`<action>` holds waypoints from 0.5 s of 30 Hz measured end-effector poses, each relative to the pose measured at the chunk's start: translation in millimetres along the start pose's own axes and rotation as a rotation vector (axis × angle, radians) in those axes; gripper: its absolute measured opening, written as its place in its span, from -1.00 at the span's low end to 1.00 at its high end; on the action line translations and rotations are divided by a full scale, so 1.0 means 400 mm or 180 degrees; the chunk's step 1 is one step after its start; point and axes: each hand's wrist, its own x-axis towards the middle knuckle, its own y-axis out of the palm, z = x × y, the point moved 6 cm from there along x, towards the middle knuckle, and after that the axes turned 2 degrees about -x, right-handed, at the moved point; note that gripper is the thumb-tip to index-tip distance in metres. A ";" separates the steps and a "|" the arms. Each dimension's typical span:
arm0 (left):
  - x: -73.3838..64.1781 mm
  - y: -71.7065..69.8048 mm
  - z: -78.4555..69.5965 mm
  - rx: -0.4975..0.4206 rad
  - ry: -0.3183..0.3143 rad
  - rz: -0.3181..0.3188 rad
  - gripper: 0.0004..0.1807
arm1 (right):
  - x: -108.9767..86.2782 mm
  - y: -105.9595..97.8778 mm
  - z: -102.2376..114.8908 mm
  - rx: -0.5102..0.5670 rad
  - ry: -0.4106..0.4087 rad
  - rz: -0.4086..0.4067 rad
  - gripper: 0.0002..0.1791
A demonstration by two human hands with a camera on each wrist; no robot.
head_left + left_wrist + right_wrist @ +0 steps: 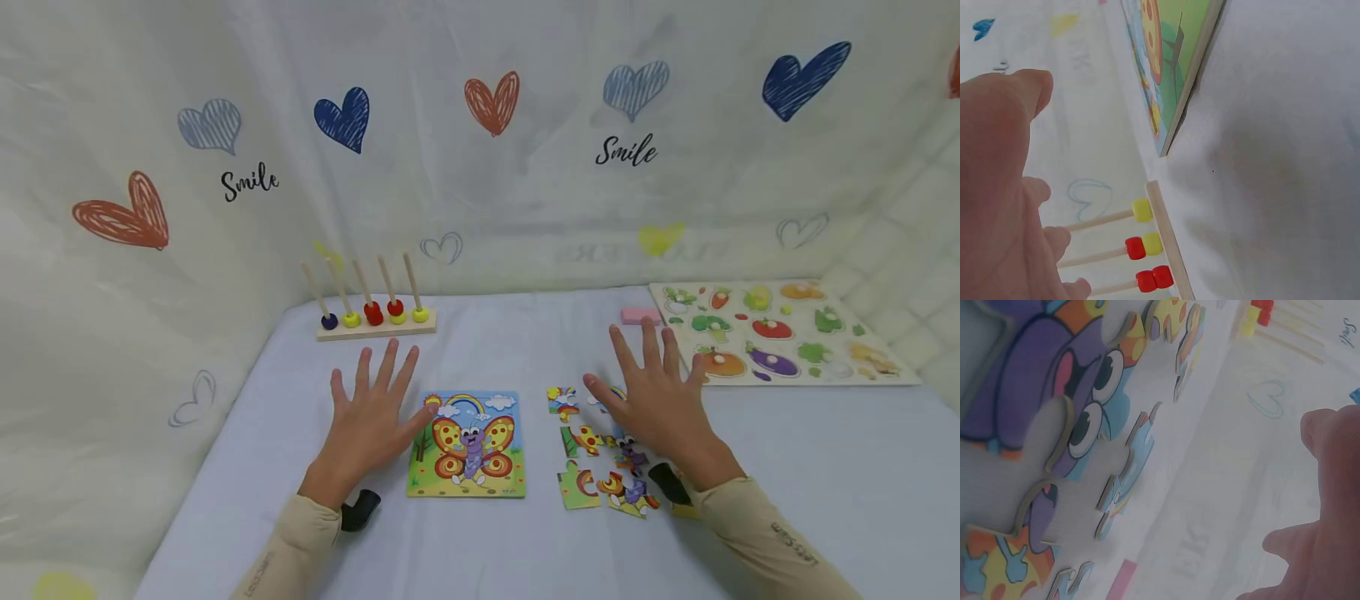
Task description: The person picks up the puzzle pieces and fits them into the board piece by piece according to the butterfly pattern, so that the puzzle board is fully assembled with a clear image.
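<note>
In the head view my left hand (369, 422) is held with fingers spread, just left of a square butterfly picture board (467, 446); its thumb overlaps the board's upper left corner from this angle. My right hand (660, 408), fingers also spread, hovers over loose jigsaw pieces (579, 485) and covers some of them. Neither hand holds anything. The right wrist view shows pieces with a purple butterfly face (1079, 394) lying apart on the cloth. The left wrist view catches the board's edge (1188, 94) beyond my thumb.
A wooden bead stacker (375, 327) with upright pegs stands at the back left. At the back right lies a vegetable peg board (772, 333), with a pink block (640, 316) beside its left edge. A white curtain (525, 192) printed with hearts hangs behind the table.
</note>
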 end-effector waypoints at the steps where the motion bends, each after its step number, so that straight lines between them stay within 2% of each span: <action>1: -0.005 0.000 0.000 0.0008 0.0015 0.0022 0.03 | 0.002 -0.001 0.000 -0.0012 -0.0001 0.0004 0.01; 9: -0.050 0.012 -0.007 0.0017 0.0164 0.0236 0.09 | 0.003 0.001 -0.001 -0.0021 0.0044 0.0142 0.03; 15: -0.087 0.028 0.002 0.0013 0.0147 0.0360 0.14 | 0.005 0.013 0.002 0.0057 0.0045 0.0224 0.05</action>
